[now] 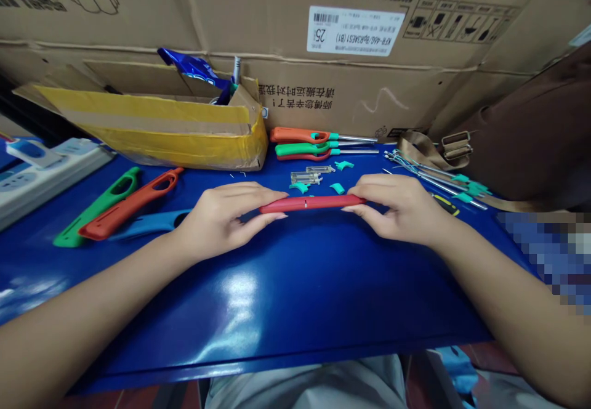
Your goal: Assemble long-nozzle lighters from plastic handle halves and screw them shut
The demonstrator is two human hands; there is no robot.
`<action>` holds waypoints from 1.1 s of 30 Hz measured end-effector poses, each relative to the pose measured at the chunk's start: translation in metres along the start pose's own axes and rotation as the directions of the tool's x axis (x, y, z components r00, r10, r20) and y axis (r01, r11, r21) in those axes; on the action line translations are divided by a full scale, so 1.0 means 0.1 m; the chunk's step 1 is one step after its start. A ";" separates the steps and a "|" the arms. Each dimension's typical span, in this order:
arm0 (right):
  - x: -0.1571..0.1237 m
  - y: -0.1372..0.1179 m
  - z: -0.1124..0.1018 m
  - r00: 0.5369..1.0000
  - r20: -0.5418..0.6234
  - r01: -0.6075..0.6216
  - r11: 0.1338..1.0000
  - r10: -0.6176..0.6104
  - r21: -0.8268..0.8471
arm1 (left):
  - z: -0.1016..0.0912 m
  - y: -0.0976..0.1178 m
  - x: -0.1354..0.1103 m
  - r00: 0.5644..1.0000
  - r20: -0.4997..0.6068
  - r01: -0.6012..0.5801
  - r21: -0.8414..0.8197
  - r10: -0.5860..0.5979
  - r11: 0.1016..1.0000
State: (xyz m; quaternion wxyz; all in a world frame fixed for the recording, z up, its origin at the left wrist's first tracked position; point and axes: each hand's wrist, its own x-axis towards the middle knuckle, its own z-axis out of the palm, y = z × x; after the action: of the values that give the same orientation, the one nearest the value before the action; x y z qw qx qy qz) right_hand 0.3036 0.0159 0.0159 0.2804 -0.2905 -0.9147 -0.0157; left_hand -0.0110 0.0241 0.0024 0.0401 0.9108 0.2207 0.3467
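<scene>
Between my two hands a red lighter casing (318, 202) is held level above the blue table (295, 298), its narrow edge facing me. My left hand (226, 218) pinches its left end between thumb and fingers, and my right hand (392, 206) grips the right end the same way. Just behind it lie clear fuel tanks (305, 177) and small teal triggers (337, 188). On the left are a green casing (99, 209), an orange casing (132, 206) and a blue casing (148, 224), the last partly hidden by my left hand.
Assembled long-nosed lighters (302, 135) lie at the back. Metal lighter tubes with teal parts (446, 178) and a yellow-black tool (446, 204) are to the right. A yellow-taped box (184, 135), a power strip (50, 172), a large carton (369, 89) and a brown bag (526, 107) border the table.
</scene>
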 end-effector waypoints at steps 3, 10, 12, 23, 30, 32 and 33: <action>0.00 -0.01 -0.01 1.000 -0.024 -0.003 1.000 0.003 -0.018 | -0.02 -0.01 0.00 0.999 -0.030 -0.013 0.018 0.013 1.000; 0.01 -0.04 -0.02 0.994 -0.045 -0.103 0.994 0.102 -0.030 | -0.01 0.02 0.00 0.999 -0.028 0.037 -0.067 -0.039 0.997; 0.01 -0.06 -0.01 0.996 -0.019 -0.093 0.996 0.092 -0.016 | 0.01 0.08 0.03 0.990 -0.013 0.139 -0.140 -0.142 0.980; 0.02 -0.10 0.03 0.982 0.160 -0.096 0.994 0.103 -0.050 | 0.14 0.27 0.10 0.730 0.273 0.660 -0.521 -0.627 0.542; 0.03 -0.15 0.00 0.981 0.186 -0.060 0.998 0.053 0.032 | 0.07 0.26 0.02 0.991 0.077 0.120 -0.140 -0.110 0.983; 0.02 -0.19 0.00 0.975 0.218 -0.058 0.994 0.037 0.089 | 0.06 0.27 0.02 0.992 0.094 0.097 -0.138 -0.084 0.986; 0.02 -0.20 0.00 0.971 0.238 -0.059 0.991 0.028 0.121 | 0.07 0.27 0.01 0.991 0.106 0.091 -0.144 -0.076 0.985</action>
State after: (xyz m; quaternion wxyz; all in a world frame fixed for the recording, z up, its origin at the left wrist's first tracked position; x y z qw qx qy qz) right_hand 0.2912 0.0002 0.0203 0.1879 -0.2919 -0.9341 0.0833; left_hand 0.0042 0.0009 0.0044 0.1334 0.9115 0.2297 0.3141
